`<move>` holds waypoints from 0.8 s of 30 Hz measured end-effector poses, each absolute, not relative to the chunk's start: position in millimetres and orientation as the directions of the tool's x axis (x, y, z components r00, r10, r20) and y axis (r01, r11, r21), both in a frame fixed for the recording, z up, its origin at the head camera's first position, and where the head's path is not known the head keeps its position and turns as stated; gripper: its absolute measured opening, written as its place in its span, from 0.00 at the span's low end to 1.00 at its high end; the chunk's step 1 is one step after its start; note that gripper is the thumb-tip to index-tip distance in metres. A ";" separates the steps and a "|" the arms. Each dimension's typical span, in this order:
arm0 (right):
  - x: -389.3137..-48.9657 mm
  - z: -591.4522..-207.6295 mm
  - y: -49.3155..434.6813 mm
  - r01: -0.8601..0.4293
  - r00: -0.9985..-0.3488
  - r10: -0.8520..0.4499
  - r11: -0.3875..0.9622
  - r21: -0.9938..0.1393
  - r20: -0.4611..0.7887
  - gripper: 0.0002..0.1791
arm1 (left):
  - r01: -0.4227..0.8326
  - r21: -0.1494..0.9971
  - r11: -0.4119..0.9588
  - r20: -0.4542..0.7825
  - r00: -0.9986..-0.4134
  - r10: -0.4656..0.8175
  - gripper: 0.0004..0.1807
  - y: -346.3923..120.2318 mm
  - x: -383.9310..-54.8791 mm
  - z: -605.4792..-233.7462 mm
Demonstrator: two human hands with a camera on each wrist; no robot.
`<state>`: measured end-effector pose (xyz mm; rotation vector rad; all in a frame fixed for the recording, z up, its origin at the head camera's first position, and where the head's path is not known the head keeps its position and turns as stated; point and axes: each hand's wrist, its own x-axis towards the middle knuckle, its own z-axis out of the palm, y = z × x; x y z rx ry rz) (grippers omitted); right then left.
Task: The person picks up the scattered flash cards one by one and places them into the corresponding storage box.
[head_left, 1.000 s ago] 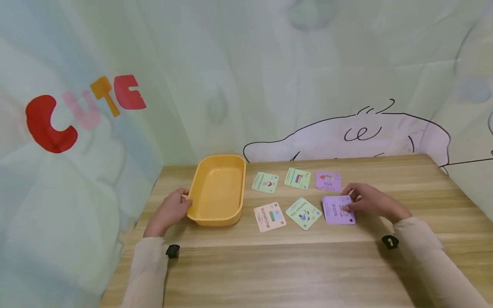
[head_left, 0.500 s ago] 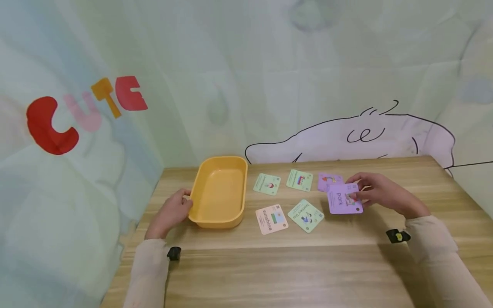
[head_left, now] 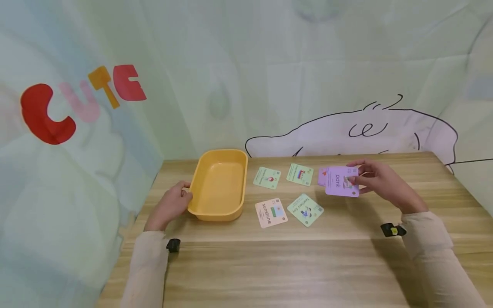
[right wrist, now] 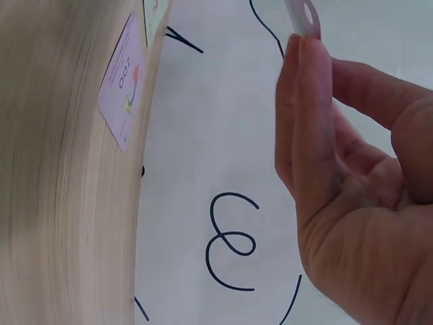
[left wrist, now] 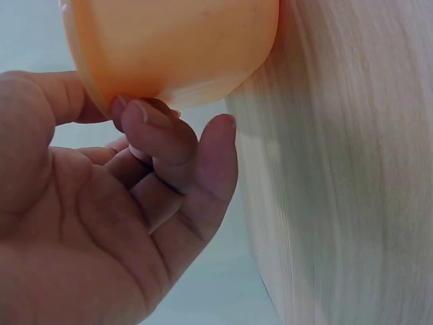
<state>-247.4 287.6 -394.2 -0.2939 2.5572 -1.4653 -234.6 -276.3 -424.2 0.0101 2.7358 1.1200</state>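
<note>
The purple "park" card (head_left: 338, 184) is pinched between thumb and fingers of my right hand (head_left: 379, 182), raised off the table. In the head view it partly covers the purple "zoo" card (head_left: 322, 176), which the right wrist view shows flat on the wood. My left hand (head_left: 171, 205) grips the left rim of an orange-yellow plastic tray (head_left: 219, 188), thumb and fingers at its edge. The tray has nothing in it. Between tray and right hand lie a peach "sunshine" card (head_left: 271, 213), a green "Teachers' Day" card (head_left: 305, 210) and two more green cards, one left (head_left: 267, 178) and one right (head_left: 300, 174).
The wood-grain table (head_left: 262, 265) ends at the back against a printed curtain (head_left: 215, 77) with cartoon outlines. Another curtain side with "CUTE" letters (head_left: 102, 83) runs along the left edge. A small black band piece (head_left: 393, 230) sits at the right wrist.
My right hand has lifted the "park" card off the table and carried it back, over part of the "zoo" card. My left hand stays on the tray rim.
</note>
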 end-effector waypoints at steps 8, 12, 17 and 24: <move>-246.4 -395.4 278.4 -0.136 -0.981 -0.184 0.427 -0.894 0.062 0.24 | -0.075 0.691 0.719 -0.175 -0.983 0.065 0.24 -276.1 -236.1 -424.2; -246.9 -396.3 273.5 -0.161 -0.982 -0.159 0.403 -0.901 0.105 0.24 | -0.073 0.697 0.713 -0.172 -0.983 0.067 0.24 -275.9 -236.0 -423.7; -248.4 -396.6 265.7 -0.172 -0.983 -0.131 0.386 -0.906 0.131 0.26 | -0.077 0.706 0.704 -0.176 -0.982 0.069 0.24 -276.2 -235.2 -423.6; -251.0 -395.7 256.6 -0.166 -0.984 -0.126 0.380 -0.910 0.127 0.27 | -0.083 0.701 0.708 -0.180 -0.982 0.064 0.24 -276.3 -234.8 -423.9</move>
